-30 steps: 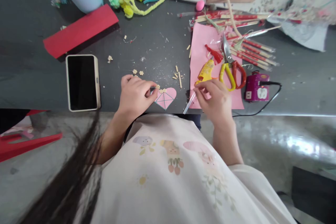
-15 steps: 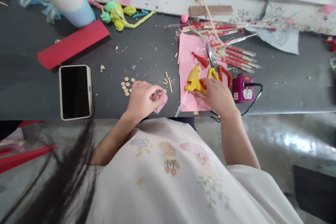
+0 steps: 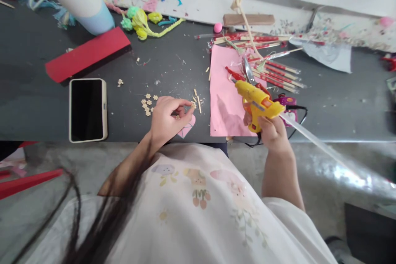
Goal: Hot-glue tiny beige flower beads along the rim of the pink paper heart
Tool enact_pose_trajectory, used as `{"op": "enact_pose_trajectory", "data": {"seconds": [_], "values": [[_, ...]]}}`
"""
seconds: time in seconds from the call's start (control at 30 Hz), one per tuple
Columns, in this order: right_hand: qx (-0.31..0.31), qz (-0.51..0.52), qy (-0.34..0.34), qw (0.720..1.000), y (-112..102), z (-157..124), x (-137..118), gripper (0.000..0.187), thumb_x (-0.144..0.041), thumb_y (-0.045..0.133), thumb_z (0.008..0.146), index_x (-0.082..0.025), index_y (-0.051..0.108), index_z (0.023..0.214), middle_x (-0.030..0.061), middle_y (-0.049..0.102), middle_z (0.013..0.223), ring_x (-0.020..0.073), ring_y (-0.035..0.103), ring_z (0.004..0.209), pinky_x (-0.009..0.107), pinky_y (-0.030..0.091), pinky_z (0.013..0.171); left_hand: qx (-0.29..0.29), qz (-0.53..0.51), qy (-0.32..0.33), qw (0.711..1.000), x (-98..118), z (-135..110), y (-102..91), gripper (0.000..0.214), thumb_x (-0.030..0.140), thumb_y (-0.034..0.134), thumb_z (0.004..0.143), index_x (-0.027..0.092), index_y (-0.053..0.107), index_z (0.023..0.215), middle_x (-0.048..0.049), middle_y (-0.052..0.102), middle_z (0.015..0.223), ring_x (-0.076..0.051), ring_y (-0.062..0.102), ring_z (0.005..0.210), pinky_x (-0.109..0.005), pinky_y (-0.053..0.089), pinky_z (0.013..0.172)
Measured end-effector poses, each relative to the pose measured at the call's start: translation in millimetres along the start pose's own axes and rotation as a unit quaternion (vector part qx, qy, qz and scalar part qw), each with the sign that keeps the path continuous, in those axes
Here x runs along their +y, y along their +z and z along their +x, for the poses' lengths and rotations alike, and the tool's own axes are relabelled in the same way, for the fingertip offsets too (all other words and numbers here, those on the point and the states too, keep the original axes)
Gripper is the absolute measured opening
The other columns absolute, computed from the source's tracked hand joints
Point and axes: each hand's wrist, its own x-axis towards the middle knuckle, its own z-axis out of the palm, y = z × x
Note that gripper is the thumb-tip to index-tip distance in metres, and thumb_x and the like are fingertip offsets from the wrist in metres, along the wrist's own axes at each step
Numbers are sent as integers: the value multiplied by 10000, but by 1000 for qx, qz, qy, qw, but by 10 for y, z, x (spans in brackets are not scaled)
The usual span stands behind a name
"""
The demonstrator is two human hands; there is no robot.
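My right hand (image 3: 270, 130) grips a yellow hot glue gun (image 3: 258, 101) by its handle, raised over the pink sheet (image 3: 227, 111), nozzle towards the upper left. A long clear glue stick (image 3: 315, 138) sticks out of its back. Between the thumb and fingertips of my left hand (image 3: 170, 117) is a small wooden flower (image 3: 193, 106). Partly under that hand, at the table's edge, lies a pink heart-shaped piece (image 3: 187, 128) with dark lines. More small wooden flowers (image 3: 148, 102) lie left of the hand, and short stick bits (image 3: 199, 103) lie to its right.
A phone (image 3: 87, 109) and a red box (image 3: 88, 54) lie at the left. Scissors (image 3: 248, 70), wrapped sticks (image 3: 280, 74) and a purple box (image 3: 286, 101) with a black cord are at the right. Yellow braided yarn (image 3: 145, 27) lies at the back.
My right hand has lifted the glue gun off the pink sheet and turned it, so the glue stick now points right. My left hand has barely moved.
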Motion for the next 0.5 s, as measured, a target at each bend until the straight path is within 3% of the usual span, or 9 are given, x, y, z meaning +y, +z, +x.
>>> {"op": "enact_pose_trajectory", "data": {"seconds": [0.13, 0.27, 0.5], "values": [[-5, 203, 49, 978, 78, -64, -131, 459, -626, 619, 829, -240, 644, 1075, 40, 501, 710, 203, 475, 636, 421, 437, 614, 10, -3, 5, 1000, 26, 47, 22, 51, 285, 686, 848, 263, 730, 832, 72, 607, 541, -129, 581, 622, -313, 495, 818], [-14, 329, 53, 943, 163, -100, -224, 384, -587, 683, 796, -232, 716, 939, 21, 488, 627, 173, 459, 555, 365, 374, 509, 28, -14, 19, 999, 89, 95, 33, 46, 280, 689, 849, 257, 724, 830, 79, 605, 539, -119, 574, 608, -305, 491, 825], [-79, 316, 33, 945, 235, -157, -182, 471, -658, 623, 814, -219, 735, 941, 23, 561, 599, 164, 494, 496, 337, 419, 465, 22, -10, 6, 1000, 186, 140, -2, 90, 316, 673, 874, 252, 725, 840, 78, 599, 539, -116, 573, 607, -308, 497, 832]]}}
